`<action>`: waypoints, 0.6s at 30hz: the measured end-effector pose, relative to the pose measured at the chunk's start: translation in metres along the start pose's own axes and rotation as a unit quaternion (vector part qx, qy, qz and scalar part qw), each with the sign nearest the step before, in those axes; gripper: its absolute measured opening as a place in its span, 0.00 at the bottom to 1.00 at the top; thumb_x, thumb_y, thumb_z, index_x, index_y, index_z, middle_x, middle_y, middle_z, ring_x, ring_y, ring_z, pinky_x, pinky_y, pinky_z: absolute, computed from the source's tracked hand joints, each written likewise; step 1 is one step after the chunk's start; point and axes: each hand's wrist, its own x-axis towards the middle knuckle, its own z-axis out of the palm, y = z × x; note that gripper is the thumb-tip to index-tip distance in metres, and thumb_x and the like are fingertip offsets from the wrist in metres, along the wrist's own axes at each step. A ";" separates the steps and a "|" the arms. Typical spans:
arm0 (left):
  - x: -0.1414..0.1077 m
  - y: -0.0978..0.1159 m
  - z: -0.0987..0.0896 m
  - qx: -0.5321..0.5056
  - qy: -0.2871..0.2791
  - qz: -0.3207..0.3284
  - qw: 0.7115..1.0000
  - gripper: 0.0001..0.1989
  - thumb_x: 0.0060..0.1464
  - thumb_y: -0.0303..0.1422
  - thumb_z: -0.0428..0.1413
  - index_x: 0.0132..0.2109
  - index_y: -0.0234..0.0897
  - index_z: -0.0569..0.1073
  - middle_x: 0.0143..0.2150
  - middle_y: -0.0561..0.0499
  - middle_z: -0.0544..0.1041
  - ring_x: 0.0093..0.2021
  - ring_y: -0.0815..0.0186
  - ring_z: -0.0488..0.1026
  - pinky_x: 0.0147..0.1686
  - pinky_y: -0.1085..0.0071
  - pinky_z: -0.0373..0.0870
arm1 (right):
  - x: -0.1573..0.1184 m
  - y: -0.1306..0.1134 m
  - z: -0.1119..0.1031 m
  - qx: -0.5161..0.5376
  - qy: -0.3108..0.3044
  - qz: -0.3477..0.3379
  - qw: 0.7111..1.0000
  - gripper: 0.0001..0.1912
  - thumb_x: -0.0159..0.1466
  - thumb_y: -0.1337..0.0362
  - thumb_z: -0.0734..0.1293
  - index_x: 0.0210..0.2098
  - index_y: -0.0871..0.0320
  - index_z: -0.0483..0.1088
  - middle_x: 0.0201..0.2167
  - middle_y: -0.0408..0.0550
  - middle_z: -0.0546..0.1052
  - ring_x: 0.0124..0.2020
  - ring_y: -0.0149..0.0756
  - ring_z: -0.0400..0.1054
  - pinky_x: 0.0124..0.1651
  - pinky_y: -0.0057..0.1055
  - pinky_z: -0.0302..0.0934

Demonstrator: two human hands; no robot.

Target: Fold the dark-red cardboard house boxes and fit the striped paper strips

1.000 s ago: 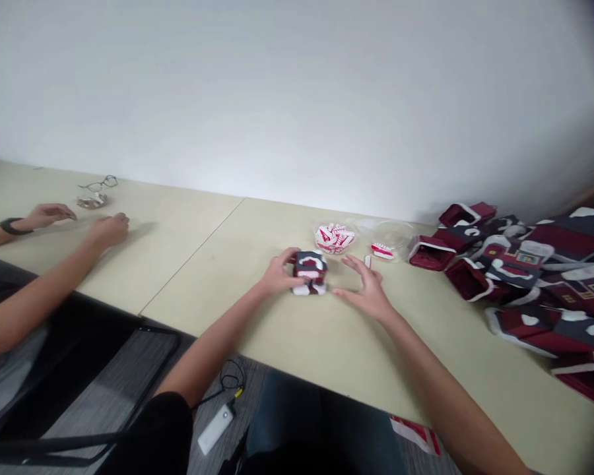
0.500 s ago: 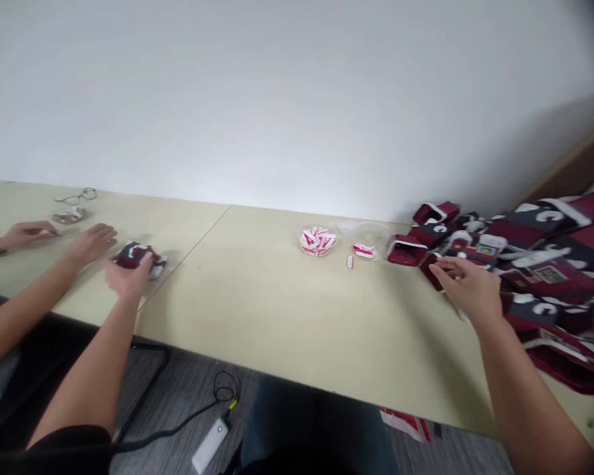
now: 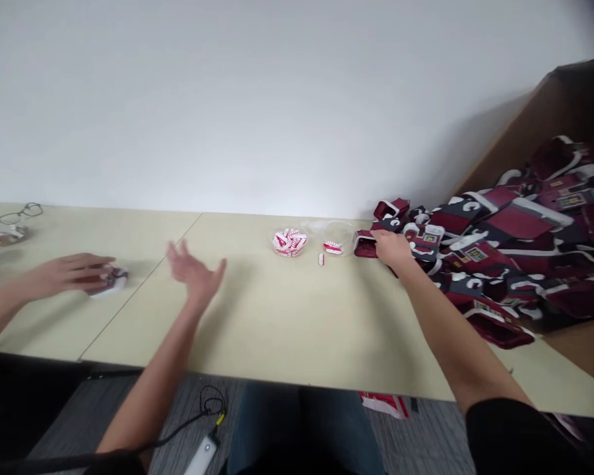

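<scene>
My left hand hovers above the table with its fingers spread, holding nothing, slightly smeared by motion. At the edge of the pile on the right, my right hand is closed on a small maroon pouch with an open end facing me; its fingertips are partly hidden. Just left of it stands a clear round tub with a few red-and-white tags inside. A fuller bowl of red-and-white tags is further left, and one loose tag lies between them.
Maroon and dark grey pouches with white trim spill from a cardboard box at right. A co-worker's hand rests over another maroon pouch at left. Eyeglasses lie beyond. A white power bank is below the table.
My left hand has released a maroon pouch at left and moved right, opening. The co-worker's hand has come over that pouch. My right hand has closed on a pouch. The view has turned right.
</scene>
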 end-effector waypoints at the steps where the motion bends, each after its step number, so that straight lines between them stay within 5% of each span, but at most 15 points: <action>1: -0.013 0.023 0.011 -0.031 -0.021 0.027 0.999 0.59 0.44 0.52 0.62 0.71 0.23 0.43 0.73 0.24 0.38 0.73 0.37 0.36 0.66 0.39 0.41 | 0.006 -0.004 0.003 -0.015 -0.009 0.000 1.000 0.20 0.66 0.74 0.56 0.53 0.64 0.72 0.49 0.63 0.75 0.46 0.44 0.71 0.46 0.38 0.57; 4: -0.049 0.074 0.040 -0.100 -0.076 0.085 0.988 0.56 0.45 0.50 0.62 0.71 0.29 0.45 0.73 0.26 0.41 0.73 0.38 0.40 0.64 0.38 0.47 | 0.013 -0.012 0.008 -0.035 -0.007 -0.010 0.999 0.17 0.68 0.74 0.56 0.45 0.68 0.74 0.43 0.65 0.76 0.43 0.44 0.72 0.47 0.37 0.55; 6: -0.066 0.090 0.052 -0.125 -0.098 0.121 0.980 0.51 0.47 0.48 0.61 0.71 0.32 0.47 0.73 0.27 0.43 0.72 0.38 0.41 0.63 0.39 0.49 | 0.012 -0.014 0.008 -0.044 0.004 -0.022 0.999 0.16 0.68 0.73 0.55 0.43 0.69 0.74 0.41 0.63 0.77 0.43 0.43 0.71 0.48 0.37 0.53; 12: -0.089 0.083 0.064 -0.150 -0.193 0.171 0.954 0.51 0.43 0.42 0.64 0.70 0.36 0.50 0.72 0.30 0.45 0.71 0.38 0.44 0.63 0.39 0.46 | 0.006 0.003 -0.026 -0.074 0.077 0.016 0.994 0.19 0.69 0.73 0.51 0.43 0.70 0.73 0.40 0.65 0.75 0.42 0.45 0.68 0.49 0.40 0.50; 15: -0.088 0.079 0.064 -0.211 -0.265 0.175 0.924 0.54 0.40 0.45 0.66 0.70 0.39 0.49 0.72 0.31 0.45 0.71 0.38 0.43 0.64 0.38 0.43 | -0.005 0.009 -0.052 -0.059 0.180 0.051 0.981 0.19 0.69 0.71 0.52 0.40 0.67 0.74 0.36 0.62 0.75 0.38 0.44 0.66 0.49 0.42 0.51; 18: -0.085 0.083 0.065 -0.357 -0.307 0.169 0.866 0.51 0.45 0.52 0.63 0.69 0.41 0.49 0.71 0.33 0.50 0.72 0.43 0.47 0.66 0.43 0.44 | -0.030 -0.011 -0.065 0.005 0.308 0.031 0.951 0.17 0.70 0.65 0.55 0.38 0.61 0.75 0.32 0.56 0.74 0.36 0.42 0.65 0.53 0.45 0.53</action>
